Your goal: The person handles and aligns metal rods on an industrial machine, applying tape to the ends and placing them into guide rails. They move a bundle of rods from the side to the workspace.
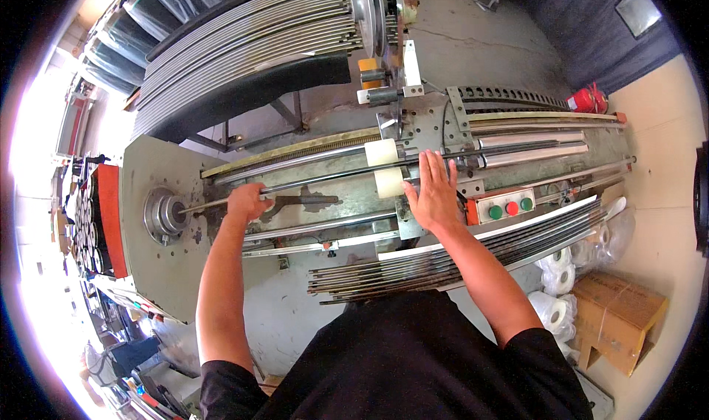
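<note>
A long thin dark rod [325, 173] runs across the machine bed, its left end in the round metal chuck [165, 212]. My left hand [248, 203] is closed around the rod a short way right of the chuck. Flat and with its fingers stretched out, my right hand [434, 197] lies against the rod beside the cream-coloured roller [382, 167]. Its fingertips reach over the rod onto the metal carriage [426, 131]. To the right, the rod passes above two shiny tubes [532, 148].
Several dark rods [458, 261] lie on a rack close in front of me. A control box [506, 207] with red and green buttons sits right of my right hand. Beyond the bed stand many grey rods [251, 40] on a padded rack. A cardboard box [617, 313] stands at right.
</note>
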`<act>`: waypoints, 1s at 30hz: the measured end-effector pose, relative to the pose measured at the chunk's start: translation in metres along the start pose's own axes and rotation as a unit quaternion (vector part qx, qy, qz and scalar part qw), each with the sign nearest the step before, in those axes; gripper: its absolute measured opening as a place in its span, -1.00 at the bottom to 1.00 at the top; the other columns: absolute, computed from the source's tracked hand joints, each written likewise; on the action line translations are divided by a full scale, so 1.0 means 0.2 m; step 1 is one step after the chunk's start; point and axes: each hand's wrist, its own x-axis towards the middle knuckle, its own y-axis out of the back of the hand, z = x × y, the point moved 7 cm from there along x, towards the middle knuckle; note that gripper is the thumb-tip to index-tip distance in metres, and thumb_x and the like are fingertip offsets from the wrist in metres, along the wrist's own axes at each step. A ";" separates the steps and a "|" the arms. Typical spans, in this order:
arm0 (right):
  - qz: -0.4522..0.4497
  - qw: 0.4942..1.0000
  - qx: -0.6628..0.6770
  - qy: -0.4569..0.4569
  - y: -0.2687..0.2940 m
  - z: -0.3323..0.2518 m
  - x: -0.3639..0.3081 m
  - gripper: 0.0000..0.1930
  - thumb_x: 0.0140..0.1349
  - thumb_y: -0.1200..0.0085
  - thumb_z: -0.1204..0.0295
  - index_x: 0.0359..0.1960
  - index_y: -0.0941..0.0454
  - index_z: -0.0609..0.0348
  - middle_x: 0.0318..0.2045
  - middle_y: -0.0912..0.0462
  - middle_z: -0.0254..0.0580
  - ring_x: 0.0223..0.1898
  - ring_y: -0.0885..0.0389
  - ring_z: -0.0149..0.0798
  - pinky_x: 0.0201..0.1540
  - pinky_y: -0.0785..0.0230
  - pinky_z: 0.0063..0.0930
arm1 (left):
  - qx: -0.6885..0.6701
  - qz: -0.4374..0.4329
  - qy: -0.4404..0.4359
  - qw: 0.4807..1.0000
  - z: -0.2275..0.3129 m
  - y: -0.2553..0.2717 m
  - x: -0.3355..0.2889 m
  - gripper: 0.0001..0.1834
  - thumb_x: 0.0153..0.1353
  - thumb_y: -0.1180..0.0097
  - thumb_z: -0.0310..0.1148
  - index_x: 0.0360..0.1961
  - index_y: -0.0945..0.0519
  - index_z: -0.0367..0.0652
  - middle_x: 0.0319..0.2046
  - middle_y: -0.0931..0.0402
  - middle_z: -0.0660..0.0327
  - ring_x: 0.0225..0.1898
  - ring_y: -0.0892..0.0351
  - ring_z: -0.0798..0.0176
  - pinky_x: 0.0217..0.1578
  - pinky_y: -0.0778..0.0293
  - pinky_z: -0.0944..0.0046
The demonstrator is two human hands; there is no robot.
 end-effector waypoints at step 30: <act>0.032 0.999 -0.028 0.018 0.04 -0.05 -0.03 -0.20 0.48 -0.10 -0.03 0.53 -0.27 0.34 0.52 -0.34 0.12 0.60 -0.19 0.08 0.64 0.24 0.22 | -0.044 0.099 -0.129 0.986 0.22 -0.07 -0.02 -0.28 0.18 -0.48 -0.04 0.32 -0.56 -0.08 0.21 -0.65 -0.01 0.25 -0.59 -0.16 0.27 -0.49 -0.11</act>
